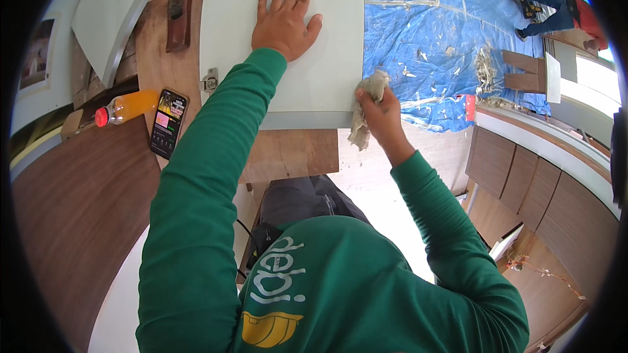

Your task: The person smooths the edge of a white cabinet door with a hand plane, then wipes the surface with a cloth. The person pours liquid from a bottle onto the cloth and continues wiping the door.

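A white cabinet door panel (327, 52) lies flat on a wooden bench, with a metal hinge (210, 80) at its left edge. My left hand (285, 19) rests palm down on its surface, fingers spread. At the panel's near right corner my right hand (381, 112) grips a crumpled, greyish-white rag (362, 117), which hangs down past the edge. Whether the rag touches the panel's edge is hard to make out.
A wooden hand plane (180, 13) lies left of the panel. Nearer are a phone (169, 124) and a bottle of orange drink (131, 107). Blue sheeting (418, 39) with scraps covers the floor at right. Another person (556, 13) stands at far right, near a wooden stool (533, 73).
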